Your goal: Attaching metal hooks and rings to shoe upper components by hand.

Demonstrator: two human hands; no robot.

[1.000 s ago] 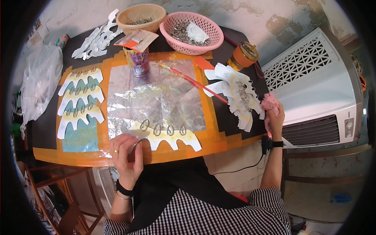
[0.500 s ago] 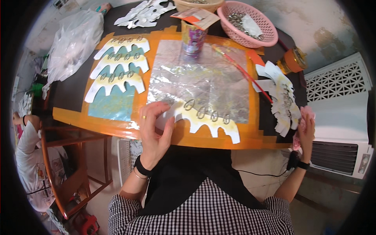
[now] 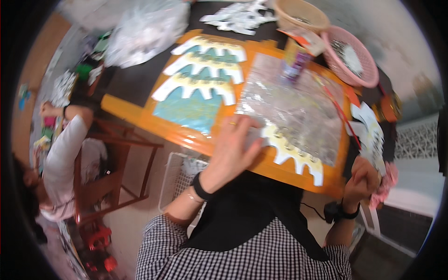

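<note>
My left hand (image 3: 233, 149) lies flat on the front edge of the orange table (image 3: 126, 109), fingers on the end of a white and yellow scalloped paper strip (image 3: 296, 156). That strip rests on a crinkled clear plastic sheet (image 3: 291, 105). My right hand (image 3: 363, 179) is at the table's right corner, closed around a pink fluffy bundle (image 3: 388, 183), beside a stack of white paper cutouts (image 3: 371, 135). The picture is blurred.
Three scalloped cutouts (image 3: 200, 79) and a teal sheet (image 3: 186, 109) lie left of the plastic. Behind stand a purple tube (image 3: 294, 65), a pink basket (image 3: 352, 60), a tan basket (image 3: 301, 14) and a plastic bag (image 3: 140, 32). Another person (image 3: 63, 158) sits at left by a wooden stool (image 3: 121, 172).
The view has swung left and tilted, so the table now sits slanted and the person at left shows. My left hand has flattened on the strip's end; my right hand stays at the corner.
</note>
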